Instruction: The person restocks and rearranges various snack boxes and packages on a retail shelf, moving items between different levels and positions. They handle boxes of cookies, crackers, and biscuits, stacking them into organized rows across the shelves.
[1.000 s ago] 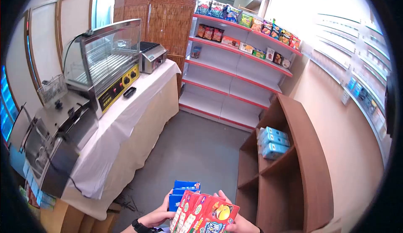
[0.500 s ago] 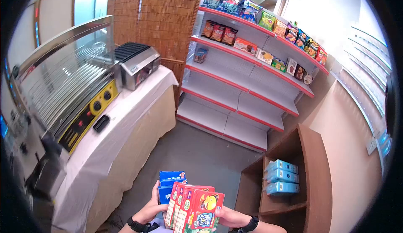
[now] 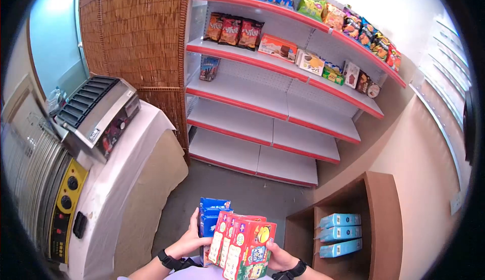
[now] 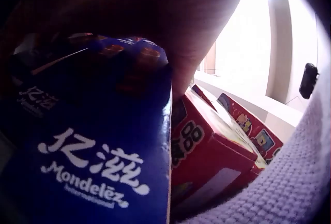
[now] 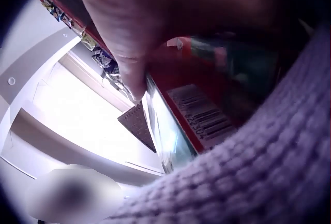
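Several snack boxes are held in front of the body in the head view. My left hand [image 3: 190,237] grips the blue boxes [image 3: 208,225] from the left, its thumb across their near side toward the red ones. White Mondelez lettering shows on a blue box [image 4: 93,157] in the left wrist view. To their right stand the red boxes [image 3: 260,247], with a yellow cartoon on the front one. My right hand [image 3: 281,257] holds these at the right side, thumb on the front face. A barcode is visible on the red box [image 5: 168,71] in the right wrist view.
Ahead stands a white shelf unit [image 3: 237,95] with red edges; snack bags [image 3: 247,33] and small boxes line its upper levels. A brown cabinet [image 3: 381,199] at right holds blue packs [image 3: 341,234]. At left, a cloth-covered table [image 3: 108,199] carries a grill machine [image 3: 101,116].
The view has moved closer to the shelf unit and turned, with the table's machines shifting left out of frame. Both hands keep hold of the boxes.
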Motion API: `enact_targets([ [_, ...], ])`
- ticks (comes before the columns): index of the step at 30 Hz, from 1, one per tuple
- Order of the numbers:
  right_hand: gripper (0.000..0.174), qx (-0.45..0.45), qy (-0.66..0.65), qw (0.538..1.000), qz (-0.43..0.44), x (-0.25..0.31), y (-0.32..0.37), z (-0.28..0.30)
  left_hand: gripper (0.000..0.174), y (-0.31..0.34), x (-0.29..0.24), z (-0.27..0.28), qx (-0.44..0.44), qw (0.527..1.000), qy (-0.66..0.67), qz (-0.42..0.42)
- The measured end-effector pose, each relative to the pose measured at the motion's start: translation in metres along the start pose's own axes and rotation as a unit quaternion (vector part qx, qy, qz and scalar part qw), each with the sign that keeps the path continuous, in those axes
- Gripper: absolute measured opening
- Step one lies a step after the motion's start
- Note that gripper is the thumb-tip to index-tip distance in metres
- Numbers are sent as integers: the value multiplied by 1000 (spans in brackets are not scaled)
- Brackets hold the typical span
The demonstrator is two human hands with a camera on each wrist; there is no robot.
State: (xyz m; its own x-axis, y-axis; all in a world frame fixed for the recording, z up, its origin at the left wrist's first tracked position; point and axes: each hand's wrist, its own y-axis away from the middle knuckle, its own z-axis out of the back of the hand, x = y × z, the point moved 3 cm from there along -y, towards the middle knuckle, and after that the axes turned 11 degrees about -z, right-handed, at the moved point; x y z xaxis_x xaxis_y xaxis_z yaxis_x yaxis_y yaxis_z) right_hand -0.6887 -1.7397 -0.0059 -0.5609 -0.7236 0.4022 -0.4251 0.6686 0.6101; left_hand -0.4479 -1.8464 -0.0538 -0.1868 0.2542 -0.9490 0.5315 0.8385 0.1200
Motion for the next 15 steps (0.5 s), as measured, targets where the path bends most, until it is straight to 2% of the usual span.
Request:
enact_targets([
  [5, 71, 60, 21, 998, -19, 114, -67, 11, 122, -108, -13, 19, -41, 999, -5, -30],
  [6, 71, 63, 16, 998, -19, 136, -85, 28, 122, -131, -20, 22, -55, 997, -15, -47],
  [7, 73, 79, 12, 996, -24, 182, -113, 40, 123, -169, -34, 28, -86, 995, 3, -54],
  [8, 76, 82, 22, 996, -25, 205, -126, 36, 124, -186, -49, 29, -105, 993, 4, -52],
  [10, 70, 133, -4, 991, -11, 247, -156, 34, 123, -218, -46, 42, -143, 987, -24, -64],
  [15, 76, 94, -37, 994, -43, 318, -233, 67, 122, -279, -57, 65, -223, 971, 60, -54],
])
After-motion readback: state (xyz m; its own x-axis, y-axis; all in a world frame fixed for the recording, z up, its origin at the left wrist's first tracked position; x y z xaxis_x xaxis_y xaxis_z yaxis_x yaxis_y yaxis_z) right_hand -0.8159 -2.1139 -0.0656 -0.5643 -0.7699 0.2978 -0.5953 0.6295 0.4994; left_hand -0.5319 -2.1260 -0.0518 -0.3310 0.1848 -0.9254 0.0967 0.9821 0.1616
